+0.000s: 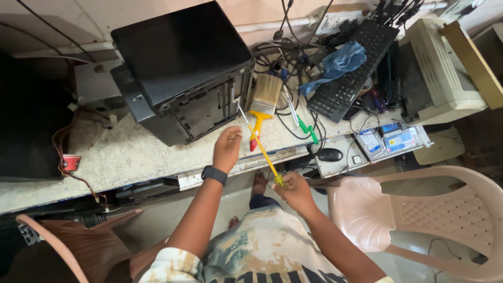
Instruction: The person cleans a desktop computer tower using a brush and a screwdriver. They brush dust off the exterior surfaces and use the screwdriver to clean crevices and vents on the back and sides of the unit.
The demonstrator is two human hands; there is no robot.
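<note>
A black computer case (181, 68) lies on its side on the pale stone workbench (120, 157), its open side panel facing the person, with metal framing visible inside. Right of it sit a black keyboard (356, 63) with a crumpled blue cloth (338, 62) on top, a tangle of cables (283, 57) and a beige printer (440, 73). A pink plastic chair (414, 215) stands to the right, below the bench edge. A paintbrush (264, 99) with a yellow and red handle lies just beside the case, and a green-handled tool (308, 130) lies near it. The right hand (296, 191) is closed around the yellow handle of 1 long screwdriver (260, 145), whose thin shaft slants up and to the left, its tip reaching the lower right corner of the case. The left hand (227, 148), with a dark watch (214, 174) on the wrist, hovers over the bench edge with fingers loosely curled, holding nothing; whether it touches the shaft cannot be told.
</note>
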